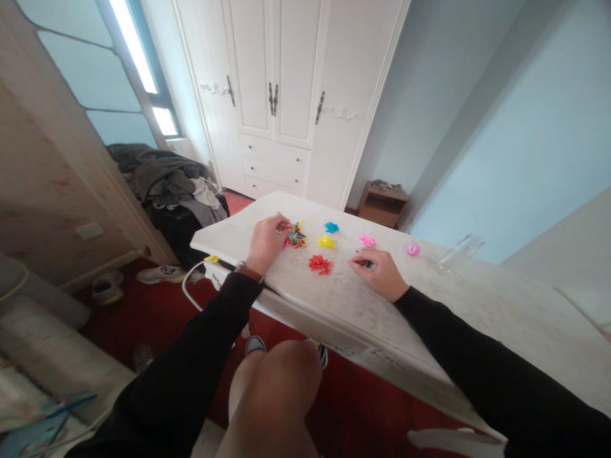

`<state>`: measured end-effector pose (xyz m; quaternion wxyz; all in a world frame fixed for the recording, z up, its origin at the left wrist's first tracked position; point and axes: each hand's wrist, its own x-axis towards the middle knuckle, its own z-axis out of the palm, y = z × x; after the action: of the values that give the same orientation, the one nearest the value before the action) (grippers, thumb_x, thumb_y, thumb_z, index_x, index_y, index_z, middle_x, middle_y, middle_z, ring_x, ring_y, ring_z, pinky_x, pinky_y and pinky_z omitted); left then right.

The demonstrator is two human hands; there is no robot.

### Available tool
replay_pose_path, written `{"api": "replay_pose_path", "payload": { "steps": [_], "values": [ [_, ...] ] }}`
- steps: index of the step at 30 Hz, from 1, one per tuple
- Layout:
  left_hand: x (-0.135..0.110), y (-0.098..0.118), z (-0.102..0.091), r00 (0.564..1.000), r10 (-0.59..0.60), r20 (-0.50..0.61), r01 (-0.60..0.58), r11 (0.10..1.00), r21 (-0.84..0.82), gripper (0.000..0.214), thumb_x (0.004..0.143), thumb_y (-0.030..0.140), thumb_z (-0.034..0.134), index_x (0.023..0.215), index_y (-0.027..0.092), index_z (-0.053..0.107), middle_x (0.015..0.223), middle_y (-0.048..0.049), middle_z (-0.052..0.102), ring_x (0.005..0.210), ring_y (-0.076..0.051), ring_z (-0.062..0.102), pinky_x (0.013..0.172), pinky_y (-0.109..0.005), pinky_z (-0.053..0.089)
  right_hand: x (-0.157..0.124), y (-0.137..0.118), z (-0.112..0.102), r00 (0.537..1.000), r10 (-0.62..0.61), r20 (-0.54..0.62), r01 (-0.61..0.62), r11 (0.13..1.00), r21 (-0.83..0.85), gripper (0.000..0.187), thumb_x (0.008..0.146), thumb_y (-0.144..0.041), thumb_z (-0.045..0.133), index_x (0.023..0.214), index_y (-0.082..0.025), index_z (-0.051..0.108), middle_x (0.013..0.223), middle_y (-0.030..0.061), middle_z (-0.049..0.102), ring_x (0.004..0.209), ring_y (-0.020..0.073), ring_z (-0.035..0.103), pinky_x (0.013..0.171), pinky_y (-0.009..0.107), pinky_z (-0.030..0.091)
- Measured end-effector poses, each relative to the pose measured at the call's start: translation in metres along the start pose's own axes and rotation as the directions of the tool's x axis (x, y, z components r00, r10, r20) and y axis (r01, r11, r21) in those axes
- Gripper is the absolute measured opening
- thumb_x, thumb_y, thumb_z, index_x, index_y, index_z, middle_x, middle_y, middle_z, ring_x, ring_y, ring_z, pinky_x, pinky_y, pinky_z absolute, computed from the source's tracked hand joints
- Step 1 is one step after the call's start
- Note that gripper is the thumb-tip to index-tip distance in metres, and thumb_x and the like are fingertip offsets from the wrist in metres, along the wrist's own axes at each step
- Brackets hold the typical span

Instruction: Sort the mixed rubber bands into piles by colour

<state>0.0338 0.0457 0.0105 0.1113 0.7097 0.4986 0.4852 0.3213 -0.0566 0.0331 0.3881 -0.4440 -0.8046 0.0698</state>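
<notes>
My left hand (pixel 268 240) rests at the left side of a mixed-colour pile of small thin pieces (pixel 296 236), its fingers bent and closed at the pile's edge. What those fingers hold, if anything, is too small to make out. Further right, my right hand (pixel 378 270) is pinched low over the table, with some dark pieces (pixel 366 263) showing under its fingers. Between the hands lie a red pile (pixel 320 264), a yellow pile (pixel 327 242) and a blue pile (pixel 331 226). Just beyond my right hand is a pink pile (pixel 367 240).
On the white table (pixel 429 312) a round pink item (pixel 412 249) and a clear glass (pixel 462 252) lie to the right. A white cable (pixel 188 289) hangs by the left edge. Behind stand a white wardrobe (pixel 286 63) and a small brown cabinet (pixel 383 205). Clothes (pixel 167 175) are heaped at left.
</notes>
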Motion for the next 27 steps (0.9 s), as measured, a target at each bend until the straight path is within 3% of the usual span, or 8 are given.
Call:
{"api": "replay_pose_path", "payload": {
  "steps": [16, 27],
  "values": [
    [0.0008, -0.0014, 0.0009, 0.994, 0.092, -0.062, -0.092, 0.996, 0.001, 0.013, 0.089, 0.018, 0.063, 0.090, 0.017, 0.075, 0.094, -0.0068, 0.080, 0.087, -0.021, 0.072, 0.086, -0.031, 0.054, -0.0006, 0.0017, 0.0006, 0.999, -0.032, -0.004, 0.032, 0.999, -0.009, 0.013, 0.084, -0.016, 0.065, 0.074, -0.019, 0.073, 0.072, 0.0034, 0.072, 0.067, 0.0167, 0.066, 0.066, 0.029, 0.052],
    [-0.0002, -0.0017, 0.0036, 0.980, 0.193, 0.041, -0.191, 0.981, -0.034, 0.010, 0.086, 0.019, 0.068, 0.084, 0.019, 0.078, 0.090, -0.0055, 0.079, 0.088, -0.021, 0.070, 0.087, -0.032, 0.053, -0.0002, 0.0028, 0.0012, 0.999, -0.043, -0.010, 0.043, 0.999, -0.009, 0.015, 0.085, -0.017, 0.064, 0.074, -0.020, 0.073, 0.072, 0.0035, 0.073, 0.067, 0.0167, 0.065, 0.066, 0.029, 0.052]
  ]
}}
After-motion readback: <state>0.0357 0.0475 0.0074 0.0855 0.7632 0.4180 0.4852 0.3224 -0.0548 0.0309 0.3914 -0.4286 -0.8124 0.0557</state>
